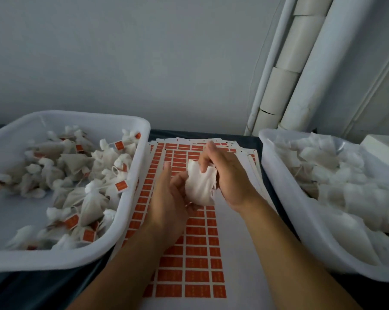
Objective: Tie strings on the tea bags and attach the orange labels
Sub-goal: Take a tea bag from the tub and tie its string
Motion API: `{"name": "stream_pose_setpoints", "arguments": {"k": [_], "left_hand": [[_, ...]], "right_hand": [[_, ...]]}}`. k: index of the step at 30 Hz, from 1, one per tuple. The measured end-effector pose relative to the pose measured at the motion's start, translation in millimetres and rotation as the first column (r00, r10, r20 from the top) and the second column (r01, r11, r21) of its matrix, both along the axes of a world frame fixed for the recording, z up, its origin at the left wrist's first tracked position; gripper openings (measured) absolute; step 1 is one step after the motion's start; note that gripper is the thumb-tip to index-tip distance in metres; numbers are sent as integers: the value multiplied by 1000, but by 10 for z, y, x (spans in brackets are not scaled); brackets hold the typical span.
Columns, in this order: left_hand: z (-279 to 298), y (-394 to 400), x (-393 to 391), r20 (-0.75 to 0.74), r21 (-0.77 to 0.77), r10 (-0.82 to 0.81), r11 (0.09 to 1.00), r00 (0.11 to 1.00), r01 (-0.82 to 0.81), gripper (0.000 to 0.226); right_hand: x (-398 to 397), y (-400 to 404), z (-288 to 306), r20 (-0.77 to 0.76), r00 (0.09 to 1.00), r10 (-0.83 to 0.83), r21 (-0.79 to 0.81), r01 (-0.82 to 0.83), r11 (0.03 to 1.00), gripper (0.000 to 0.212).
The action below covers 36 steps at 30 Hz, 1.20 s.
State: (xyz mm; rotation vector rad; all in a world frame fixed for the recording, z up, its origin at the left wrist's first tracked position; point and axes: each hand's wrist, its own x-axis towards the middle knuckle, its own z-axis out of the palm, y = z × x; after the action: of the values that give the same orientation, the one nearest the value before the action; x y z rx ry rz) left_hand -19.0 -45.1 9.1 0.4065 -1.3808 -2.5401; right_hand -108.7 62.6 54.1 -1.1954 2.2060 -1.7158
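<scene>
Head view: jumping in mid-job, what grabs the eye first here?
The two hands in the middle, left hand and right hand, hold one white tea bag between them, above the sheets of orange labels. On the left, a white tub holds tied bags with orange labels. On the right, another white tub is heaped with plain white bags.

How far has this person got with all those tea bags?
Partway. The left tub holds a heap of tied bags with orange labels. The left hand and right hand hold one untied bag over the label sheets. The right tub is full of plain bags, so much remains.
</scene>
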Motion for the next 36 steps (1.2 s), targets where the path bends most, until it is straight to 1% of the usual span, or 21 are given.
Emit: {"name": "stream_pose_setpoints", "arguments": {"k": [1, 3, 4, 5, 7, 11, 12, 13, 14, 16, 17, 19, 23, 25, 27, 29, 31, 33, 35, 36], "left_hand": [[-7, 1, 5, 10, -106, -3, 994, 1000, 4, 54], [-36, 7, 9, 39, -319, 15, 948, 999, -2, 26], [-51, 19, 7, 52, -372, 39, 928, 998, -17, 19], [-70, 28, 0, 69, -399, 64, 916, 996, -32, 19], [-79, 45, -18, 73, -414, 128, 906, 989, -87, 21], [-113, 23, -37, 7, -472, 263, 852, 965, -228, 19], [-128, 15, -42, -10, -471, 277, 846, 961, -249, 18], [-147, 10, -44, -26, -470, 284, 843, 958, -262, 17], [-154, 11, -44, -35, -471, 287, 840, 957, -270, 16], [-148, 23, -40, -48, -469, 291, 838, 955, -279, 15], [-148, 25, -40, -51, -462, 293, 841, 955, -282, 16], [-130, 31, -40, -40, -459, 308, 839, 951, -291, 19], [-109, 23, -51, 21, -431, 348, 849, 937, -306, 23], [-106, 19, -52, 39, -432, 366, 845, 930, -315, 24], [-99, 6, -51, 55, -441, 383, 838, 922, -321, 24], [-97, -9, -55, 79, -445, 368, 845, 926, -298, 25], [-57, 9, -42, 74, -462, 338, 845, 938, -268, 27], [14, 53, -11, 12, -557, 296, 795, 955, -239, 34], [40, 91, 10, -79, -678, 221, 703, 972, -214, 41], [23, 104, 16, -101, -740, 171, 646, 980, -189, 44]], "right_hand": [[-25, 19, -64, 44, 999, 7, -9, -7, 1000, 54], [-56, 60, -157, 97, 995, 10, -13, -9, 1000, 49], [-63, 85, -191, 92, 996, -9, -2, 9, 1000, 45], [-69, 106, -220, 75, 997, -31, 10, 30, 999, 41], [-71, 150, -249, 41, 996, -75, 43, 73, 996, 37], [-38, 258, -247, -34, 991, -131, 122, 134, 983, 57], [-13, 282, -254, -44, 990, -132, 147, 137, 980, 59], [8, 301, -274, -64, 989, -130, 182, 140, 973, 55], [26, 308, -297, -95, 987, -127, 219, 146, 965, 46], [39, 304, -337, -168, 980, -109, 262, 151, 953, 22], [42, 301, -346, -201, 975, -97, 262, 149, 954, 19], [40, 301, -353, -246, 965, -88, 240, 149, 959, 26], [19, 335, -339, -260, 962, -79, 204, 135, 970, 28], [3, 352, -327, -211, 976, -59, 222, 107, 969, 28], [-13, 372, -307, -93, 995, -23, 217, 42, 975, 28], [-22, 390, -277, 75, 997, 20, 142, -31, 989, 32], [-35, 409, -243, 243, 967, 74, 5, -78, 997, 36], [-57, 421, -232, 389, 912, 133, -143, -82, 986, 35], [-65, 416, -233, 497, 847, 188, -252, -66, 965, 35], [-60, 410, -235, 529, 822, 210, -289, -57, 955, 35]]}}
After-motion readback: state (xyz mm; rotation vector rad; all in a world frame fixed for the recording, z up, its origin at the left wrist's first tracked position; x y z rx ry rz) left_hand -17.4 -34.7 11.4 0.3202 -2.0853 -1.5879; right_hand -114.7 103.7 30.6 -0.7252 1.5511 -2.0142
